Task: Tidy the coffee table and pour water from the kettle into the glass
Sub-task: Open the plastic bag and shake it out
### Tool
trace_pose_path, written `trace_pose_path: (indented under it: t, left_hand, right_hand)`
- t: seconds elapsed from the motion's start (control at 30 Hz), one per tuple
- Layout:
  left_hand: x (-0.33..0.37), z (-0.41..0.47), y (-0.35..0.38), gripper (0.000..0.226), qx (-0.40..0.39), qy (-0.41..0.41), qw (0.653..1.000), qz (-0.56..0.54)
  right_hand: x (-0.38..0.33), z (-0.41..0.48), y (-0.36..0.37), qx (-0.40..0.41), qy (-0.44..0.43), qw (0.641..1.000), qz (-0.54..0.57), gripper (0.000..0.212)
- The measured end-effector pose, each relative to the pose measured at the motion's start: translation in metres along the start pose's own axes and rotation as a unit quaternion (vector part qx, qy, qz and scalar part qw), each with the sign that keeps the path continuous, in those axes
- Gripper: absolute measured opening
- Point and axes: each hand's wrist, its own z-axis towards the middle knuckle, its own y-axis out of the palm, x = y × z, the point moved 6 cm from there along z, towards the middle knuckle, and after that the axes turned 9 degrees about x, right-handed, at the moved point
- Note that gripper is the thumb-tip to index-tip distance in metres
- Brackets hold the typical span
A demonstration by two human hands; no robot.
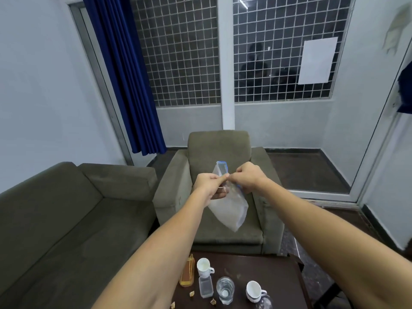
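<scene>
Both my hands are raised above the armchair, holding a clear plastic zip bag [229, 211] with a blue strip at its top. My left hand [208, 184] pinches the bag's upper edge from the left, and my right hand [247, 178] pinches it from the right. The bag hangs down between them. Below, on the dark coffee table [267, 270], stand a clear glass [225, 289], a white cup [204, 266] and a second white cup [255, 291]. Small crumpled scraps [191, 293] lie on the table's near left part. No kettle is visible.
An amber rectangular box [187, 274] and a clear plastic container [205, 286] lie on the table's left side. A clear rounded object [265, 303] sits at the bottom edge. An olive armchair [219, 150] stands behind the table, a matching sofa [66, 208] to the left.
</scene>
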Motion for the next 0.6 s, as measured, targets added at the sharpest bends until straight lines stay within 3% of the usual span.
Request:
trace_pose_path:
  t: [0.17,0.23,0.37,0.47,0.6]
  left_hand:
    - [0.003,0.003,-0.017,0.018,0.014,0.049,0.997,0.056]
    - [0.008,0.002,-0.021,0.019,0.035,0.078,0.992,0.092]
    - [0.019,-0.007,-0.023,0.02,0.082,0.151,0.963,0.209]
    - [0.024,-0.014,-0.018,0.025,0.101,0.205,0.929,0.292]
    - [0.029,-0.022,-0.012,0.029,0.123,0.265,0.891,0.349]
  right_hand:
    - [0.013,0.001,-0.014,0.075,0.071,0.992,0.075,0.012]
    - [0.016,-0.002,-0.018,0.085,0.075,0.993,0.016,0.007]
    - [0.005,-0.012,-0.013,0.113,-0.035,0.974,-0.193,0.028]
    - [-0.015,-0.022,0.003,0.115,-0.134,0.958,-0.227,0.018]
    - [-0.02,-0.021,0.017,0.088,-0.072,0.979,-0.17,0.01]
